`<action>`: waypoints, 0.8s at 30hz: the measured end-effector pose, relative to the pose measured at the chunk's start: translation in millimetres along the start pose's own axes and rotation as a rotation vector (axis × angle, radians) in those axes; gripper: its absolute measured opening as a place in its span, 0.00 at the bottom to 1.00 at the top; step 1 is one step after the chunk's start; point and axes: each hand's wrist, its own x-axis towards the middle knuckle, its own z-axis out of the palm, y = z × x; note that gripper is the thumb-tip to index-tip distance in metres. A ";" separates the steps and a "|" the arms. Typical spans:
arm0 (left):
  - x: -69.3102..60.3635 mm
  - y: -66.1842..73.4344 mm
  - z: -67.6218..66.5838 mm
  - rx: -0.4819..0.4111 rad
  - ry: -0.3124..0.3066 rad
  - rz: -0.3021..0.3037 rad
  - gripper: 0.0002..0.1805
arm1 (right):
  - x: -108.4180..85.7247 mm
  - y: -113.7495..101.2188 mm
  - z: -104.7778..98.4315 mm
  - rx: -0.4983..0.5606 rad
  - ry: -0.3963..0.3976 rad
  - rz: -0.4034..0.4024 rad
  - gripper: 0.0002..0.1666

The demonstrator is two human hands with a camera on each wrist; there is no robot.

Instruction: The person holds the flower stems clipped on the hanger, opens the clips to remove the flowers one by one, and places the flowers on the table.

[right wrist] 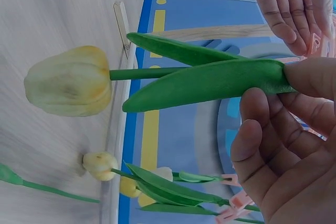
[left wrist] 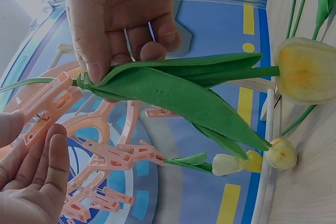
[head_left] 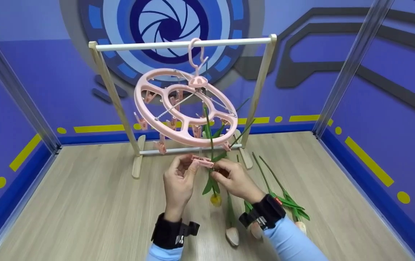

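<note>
My left hand (head_left: 179,181) pinches the handles of a pink clothespin (left wrist: 48,109) below the near rim of a round pink clip hanger (head_left: 183,139). In my right hand (head_left: 239,180), thumb and fingers pinch an artificial tulip (right wrist: 71,82) by its stem and leaf base. This tulip hangs bloom down, its stem passing at the clothespin's jaws; whether the jaws grip it, I cannot tell. Other clothespins (left wrist: 107,156) hang around the hanger, and several of those at the right hold tulips, including a white one (left wrist: 226,164).
A wooden stand (head_left: 261,83) with a white top bar (head_left: 142,46) carries the hanger by its hook. More tulips lie on the wood-grain table (head_left: 95,210) at the right, one with a pale bloom (head_left: 232,236) near my right wrist. Blue-purple panels (head_left: 392,119) enclose the table.
</note>
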 end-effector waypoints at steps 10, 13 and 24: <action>-0.1 1.3 0.2 -0.005 0.005 -0.036 0.09 | -1.5 0.5 -1.4 -0.031 0.017 -0.005 0.03; 0.1 0.4 0.4 -0.005 0.004 -0.035 0.10 | -1.8 0.5 -1.4 -0.025 0.020 -0.001 0.04; -0.1 0.9 0.8 -0.006 0.003 -0.047 0.13 | -3.1 0.7 -2.3 -0.001 0.010 0.026 0.03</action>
